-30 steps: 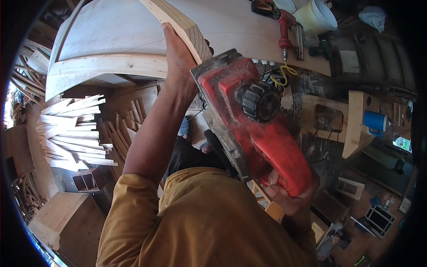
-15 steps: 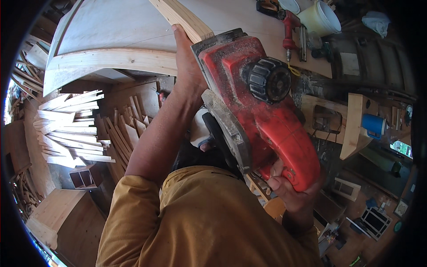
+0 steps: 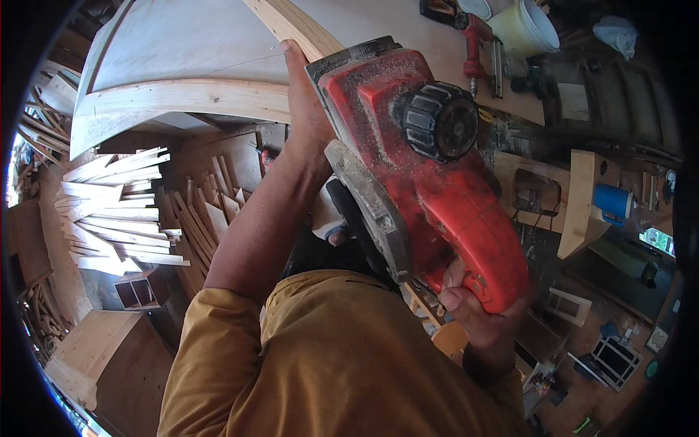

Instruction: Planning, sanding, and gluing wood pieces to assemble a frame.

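A red electric hand planer, dusted with shavings, fills the middle, its black ribbed knob facing up. My right hand is wrapped round its rear handle, thumb and fingertips showing. The planer's front end sits over the near end of a pale wooden strip that runs to the upper edge. Beside the planer's left edge, my left hand grips the strip, thumb along its side; the other fingers are hidden beneath the wood and tool.
A pale worktop with a curved wooden edge piece lies ahead. On its right are a red nail gun and a white bucket. Stacked offcuts and a wooden box are at left, a blue jug at right.
The planer has slid slightly up and left over the strip, with my right hand still on its handle. My left hand and the strip stay nearly in place.
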{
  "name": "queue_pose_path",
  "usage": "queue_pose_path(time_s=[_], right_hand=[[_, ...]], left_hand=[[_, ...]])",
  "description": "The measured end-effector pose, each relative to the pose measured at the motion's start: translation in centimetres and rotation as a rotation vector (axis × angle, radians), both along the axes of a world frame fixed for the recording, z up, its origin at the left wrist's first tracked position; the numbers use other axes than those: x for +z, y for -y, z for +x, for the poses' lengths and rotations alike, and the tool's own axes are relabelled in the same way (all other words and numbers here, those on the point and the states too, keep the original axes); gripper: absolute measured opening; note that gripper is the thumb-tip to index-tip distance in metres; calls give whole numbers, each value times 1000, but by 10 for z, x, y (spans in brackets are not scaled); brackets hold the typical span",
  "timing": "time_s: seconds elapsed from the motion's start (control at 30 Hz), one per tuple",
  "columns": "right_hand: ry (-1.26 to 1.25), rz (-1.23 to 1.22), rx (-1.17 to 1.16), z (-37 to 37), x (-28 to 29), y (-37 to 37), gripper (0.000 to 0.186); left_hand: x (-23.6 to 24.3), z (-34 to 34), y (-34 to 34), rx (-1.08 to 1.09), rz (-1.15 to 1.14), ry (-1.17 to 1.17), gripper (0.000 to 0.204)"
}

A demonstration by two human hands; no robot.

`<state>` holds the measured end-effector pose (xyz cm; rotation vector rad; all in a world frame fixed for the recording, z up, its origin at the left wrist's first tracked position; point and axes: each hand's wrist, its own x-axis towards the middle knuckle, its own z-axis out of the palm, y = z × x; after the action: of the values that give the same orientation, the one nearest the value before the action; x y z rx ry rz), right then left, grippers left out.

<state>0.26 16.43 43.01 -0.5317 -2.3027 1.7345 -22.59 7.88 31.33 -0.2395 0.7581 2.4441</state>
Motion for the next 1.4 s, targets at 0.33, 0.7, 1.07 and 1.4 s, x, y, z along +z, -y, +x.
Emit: queue_pose_path(time_s=[0.33,0.7,1.07,1.4], right_hand=[[20,-67,-41,-6,8,5,26],[24,-38,-39,-10,8,4,28],[2,-15,-9,-23,10,2,26],[-56,-64,-16,-44,12,5,30]], left_hand=[[-9,-5,-1,-8,-34,-44,85],[-38,-13,-5,-68,290,23,77],[-44,-14,-8,-23,190,-144,71],[-33,-8,-2,-59,529,-49,70]])
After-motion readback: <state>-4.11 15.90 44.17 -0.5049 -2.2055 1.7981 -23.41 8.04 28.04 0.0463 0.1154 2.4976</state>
